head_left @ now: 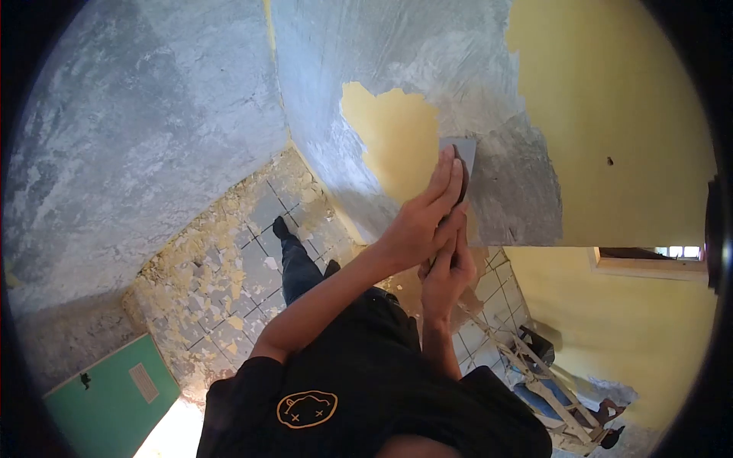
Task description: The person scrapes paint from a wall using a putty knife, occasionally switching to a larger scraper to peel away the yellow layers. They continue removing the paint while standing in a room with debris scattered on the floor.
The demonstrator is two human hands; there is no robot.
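Note:
Both my hands are on a scraper [467, 147] whose flat metal blade lies against the wall. My left hand [427, 221] is closed on it, with outstretched fingers pressed along the blade's dark upper part. Below it, my right hand [449, 278] wraps round the handle, which is mostly hidden by the fingers. Just left of the blade is a patch of yellow paint [393, 137] with ragged edges. Around the patch and right of the blade the wall is bare grey plaster [519, 179].
Paint flakes [221, 298] litter the tiled floor [263, 210] near my leg [298, 263]. A green door [114, 404] is at lower left. A wooden frame like a stepladder [546, 382] stands at lower right. Yellow paint [611, 99] covers the wall's right side, near a window opening [649, 263].

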